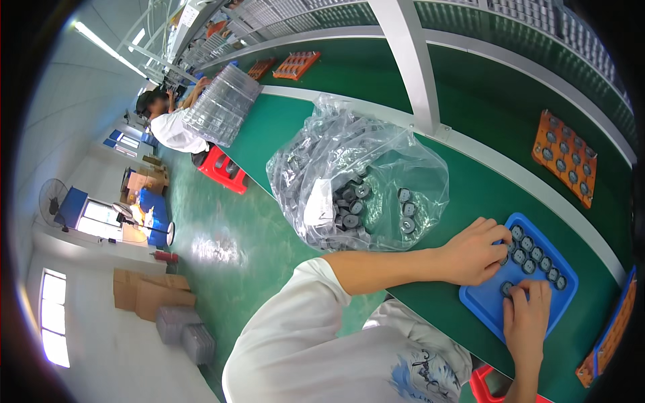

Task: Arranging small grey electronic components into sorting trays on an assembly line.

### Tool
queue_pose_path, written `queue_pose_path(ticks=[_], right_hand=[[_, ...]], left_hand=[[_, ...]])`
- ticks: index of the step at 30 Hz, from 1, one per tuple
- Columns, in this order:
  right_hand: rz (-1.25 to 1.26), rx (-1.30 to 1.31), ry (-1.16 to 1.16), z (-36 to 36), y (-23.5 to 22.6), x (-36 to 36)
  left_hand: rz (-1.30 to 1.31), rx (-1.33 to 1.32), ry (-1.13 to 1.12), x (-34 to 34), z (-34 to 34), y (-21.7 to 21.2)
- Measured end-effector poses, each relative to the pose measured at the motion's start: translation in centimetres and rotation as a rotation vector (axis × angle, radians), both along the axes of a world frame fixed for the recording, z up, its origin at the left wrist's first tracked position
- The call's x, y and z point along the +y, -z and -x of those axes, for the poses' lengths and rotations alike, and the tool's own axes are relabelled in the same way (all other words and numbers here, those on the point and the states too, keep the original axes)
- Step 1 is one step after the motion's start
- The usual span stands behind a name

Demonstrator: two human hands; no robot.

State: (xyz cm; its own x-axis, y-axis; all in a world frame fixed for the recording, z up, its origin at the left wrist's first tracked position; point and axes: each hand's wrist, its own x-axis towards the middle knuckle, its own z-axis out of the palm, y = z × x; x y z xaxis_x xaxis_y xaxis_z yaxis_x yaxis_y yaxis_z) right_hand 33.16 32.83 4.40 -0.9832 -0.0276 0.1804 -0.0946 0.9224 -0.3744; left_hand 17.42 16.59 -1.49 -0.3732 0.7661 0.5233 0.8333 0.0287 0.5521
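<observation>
A shallow blue tray point(485, 299) lies on the green bench and holds several small round dark-grey parts point(529, 266), most of them lined up in rows. My left hand point(476, 254) reaches over the tray's left side, its fingers bent down at the end of the rows. They cover whatever they grip. Near the tray's front, my right hand point(527, 319) has thumb and fingers drawn together at a separate round dark-grey part point(507, 289). Left of the tray, a large clear plastic bag point(416, 168) contains many similar parts.
Stacked clear plastic trays point(225, 104) stand farther left on the bench, near a seated person point(178, 131). An orange fixture plate point(566, 158) with round parts rests beyond the metal rail; another orange plate point(615, 332) is at the right edge. A grey post point(410, 67) rises behind the bag.
</observation>
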Motion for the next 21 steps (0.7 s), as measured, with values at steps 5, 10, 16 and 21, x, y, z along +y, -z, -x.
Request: queue_pose_path(ticks=[5, 10, 16, 21], right_hand=[[-0.013, 0.037, 0.024, 0.5, -0.2, -0.5], [-0.037, 0.037, 0.068, 0.9, 0.1, -0.1], [-0.036, 0.073, 0.024, 1.8, 0.7, 0.4], [-0.071, 0.072, 0.041, 1.5, 1.7, 1.3]], left_hand=[[0.005, -0.024, -0.002, -0.3, -0.2, -0.1], [0.028, -0.034, 0.017, 0.2, -0.1, -0.4], [0.099, -0.004, -0.011, -0.8, 0.8, -0.8], [0.104, -0.033, -0.006, -0.1, 0.6, -1.2]])
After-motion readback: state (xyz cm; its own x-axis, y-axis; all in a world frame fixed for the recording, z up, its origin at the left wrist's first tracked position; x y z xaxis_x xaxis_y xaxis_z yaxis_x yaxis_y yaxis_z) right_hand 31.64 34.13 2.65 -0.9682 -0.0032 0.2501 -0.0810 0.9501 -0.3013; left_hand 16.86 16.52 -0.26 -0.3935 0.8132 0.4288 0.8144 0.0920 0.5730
